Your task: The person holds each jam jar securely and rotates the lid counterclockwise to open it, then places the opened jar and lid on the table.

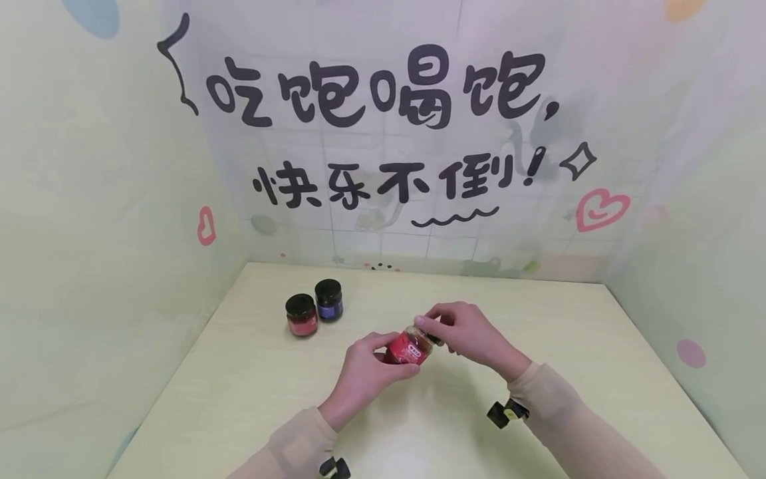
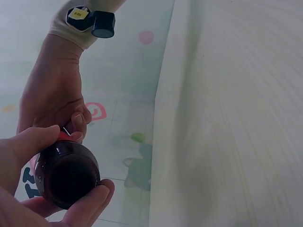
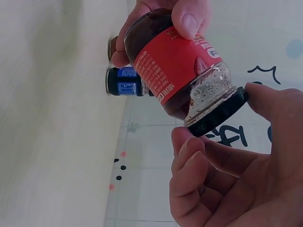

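Observation:
A glass jar with a red label (image 1: 408,348) is held tilted above the table, its lid end toward the right hand. My left hand (image 1: 368,372) grips the jar's body, thumb on one side and fingers on the other; the left wrist view shows the jar's dark base (image 2: 71,177) between them. My right hand (image 1: 473,332) pinches the dark lid (image 3: 218,113) between thumb and fingers. In the right wrist view the lid sits on the jar's mouth, and dark contents show behind the glass.
Two more dark-lidded jars stand at the table's back left, one with a red label (image 1: 302,324) and one with a blue label (image 1: 330,311), side by side. Printed curtains surround the pale table (image 1: 239,392) at the back and both sides.

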Demonstrator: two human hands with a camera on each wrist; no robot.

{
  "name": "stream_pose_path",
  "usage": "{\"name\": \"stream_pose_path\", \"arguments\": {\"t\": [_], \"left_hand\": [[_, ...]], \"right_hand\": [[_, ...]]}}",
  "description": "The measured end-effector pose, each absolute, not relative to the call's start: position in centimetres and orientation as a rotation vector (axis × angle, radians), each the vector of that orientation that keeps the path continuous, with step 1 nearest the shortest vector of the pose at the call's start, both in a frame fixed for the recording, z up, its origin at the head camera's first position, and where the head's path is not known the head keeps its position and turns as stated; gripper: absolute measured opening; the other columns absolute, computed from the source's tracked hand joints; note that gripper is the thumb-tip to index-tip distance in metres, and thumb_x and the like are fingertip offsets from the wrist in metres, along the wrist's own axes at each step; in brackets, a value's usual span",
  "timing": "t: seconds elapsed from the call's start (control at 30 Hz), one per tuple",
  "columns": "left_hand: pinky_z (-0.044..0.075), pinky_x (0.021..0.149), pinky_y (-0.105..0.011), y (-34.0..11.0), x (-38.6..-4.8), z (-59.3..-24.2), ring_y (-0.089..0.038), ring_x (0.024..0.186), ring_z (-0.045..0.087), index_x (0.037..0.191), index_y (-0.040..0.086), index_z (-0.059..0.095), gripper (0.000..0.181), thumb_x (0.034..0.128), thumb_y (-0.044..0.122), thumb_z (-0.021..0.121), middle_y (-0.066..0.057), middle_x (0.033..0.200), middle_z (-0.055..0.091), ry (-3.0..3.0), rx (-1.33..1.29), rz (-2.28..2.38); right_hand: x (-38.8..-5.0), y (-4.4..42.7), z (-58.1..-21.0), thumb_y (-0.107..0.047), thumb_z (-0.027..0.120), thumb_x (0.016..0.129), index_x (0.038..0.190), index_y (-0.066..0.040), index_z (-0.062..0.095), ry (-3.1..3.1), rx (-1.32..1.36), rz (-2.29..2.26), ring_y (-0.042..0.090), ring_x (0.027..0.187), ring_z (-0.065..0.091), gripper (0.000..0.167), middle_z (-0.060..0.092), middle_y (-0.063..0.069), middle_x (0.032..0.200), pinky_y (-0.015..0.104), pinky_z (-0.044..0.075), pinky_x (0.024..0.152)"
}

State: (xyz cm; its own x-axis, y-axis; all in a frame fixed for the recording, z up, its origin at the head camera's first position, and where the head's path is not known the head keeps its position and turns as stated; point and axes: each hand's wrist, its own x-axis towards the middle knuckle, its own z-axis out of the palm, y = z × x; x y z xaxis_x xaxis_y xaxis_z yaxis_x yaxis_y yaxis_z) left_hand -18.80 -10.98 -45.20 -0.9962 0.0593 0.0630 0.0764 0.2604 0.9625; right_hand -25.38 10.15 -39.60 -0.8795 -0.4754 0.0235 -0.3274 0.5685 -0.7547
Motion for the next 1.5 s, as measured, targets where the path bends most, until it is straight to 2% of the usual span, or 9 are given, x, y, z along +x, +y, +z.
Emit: {"name": "stream_pose_path", "arguments": {"t": [0.33, 0.63, 0.87, 1.07, 1.5], "left_hand": [[0.058, 0.075, -0.032, -10.9, -18.6, -45.1, -0.018, 0.095, 0.068, 0.129, 0.007, 0.067, 0.068, 0.0711, 0.032, 0.093, -0.010, 0.120, 0.067, -2.494, -0.134, -1.912], [0.058, 0.076, -0.032, -10.8, -18.4, -45.0, -0.019, 0.095, 0.068, 0.129, 0.006, 0.067, 0.068, 0.0717, 0.032, 0.093, -0.010, 0.118, 0.068, -2.512, -0.145, -1.894], [0.058, 0.076, -0.032, -10.8, -18.4, -45.0, -0.019, 0.096, 0.068, 0.130, 0.006, 0.067, 0.070, 0.0712, 0.033, 0.093, -0.010, 0.120, 0.067, -2.517, -0.134, -1.901], [0.058, 0.078, -0.033, -10.8, -18.4, -45.3, -0.020, 0.098, 0.067, 0.130, 0.006, 0.066, 0.071, 0.0707, 0.033, 0.093, -0.011, 0.121, 0.067, -2.528, -0.119, -1.897], [0.058, 0.077, -0.031, -10.8, -18.5, -45.6, -0.017, 0.096, 0.068, 0.128, 0.009, 0.068, 0.068, 0.0707, 0.035, 0.093, -0.007, 0.119, 0.068, -2.516, -0.132, -1.936]], "right_hand": [[-25.1, 10.4, -39.5, -0.054, 0.068, 0.092, 0.097, -0.025, 0.074, 2.594, -0.671, -1.192, 0.023, 0.054, 0.057, 0.030, 0.068, 0.000, 0.072, 0.036, 0.048, 0.048], [-25.1, 10.7, -39.4, -0.053, 0.068, 0.092, 0.106, -0.026, 0.074, 2.559, -0.733, -1.197, 0.036, 0.063, 0.063, 0.031, 0.067, 0.001, 0.074, 0.043, 0.054, 0.055], [-25.1, 11.0, -39.4, -0.051, 0.068, 0.093, 0.110, -0.026, 0.073, 2.534, -0.750, -1.197, 0.024, 0.061, 0.062, 0.031, 0.068, 0.001, 0.076, 0.044, 0.055, 0.058], [-25.0, 11.1, -39.6, -0.048, 0.068, 0.093, 0.113, -0.026, 0.072, 2.514, -0.758, -1.192, 0.027, 0.063, 0.063, 0.030, 0.069, 0.000, 0.079, 0.039, 0.055, 0.057], [-24.9, 11.3, -39.3, -0.043, 0.068, 0.094, 0.123, -0.024, 0.068, 2.466, -0.755, -1.178, 0.023, 0.068, 0.065, 0.034, 0.071, 0.004, 0.091, 0.040, 0.056, 0.062]]}}
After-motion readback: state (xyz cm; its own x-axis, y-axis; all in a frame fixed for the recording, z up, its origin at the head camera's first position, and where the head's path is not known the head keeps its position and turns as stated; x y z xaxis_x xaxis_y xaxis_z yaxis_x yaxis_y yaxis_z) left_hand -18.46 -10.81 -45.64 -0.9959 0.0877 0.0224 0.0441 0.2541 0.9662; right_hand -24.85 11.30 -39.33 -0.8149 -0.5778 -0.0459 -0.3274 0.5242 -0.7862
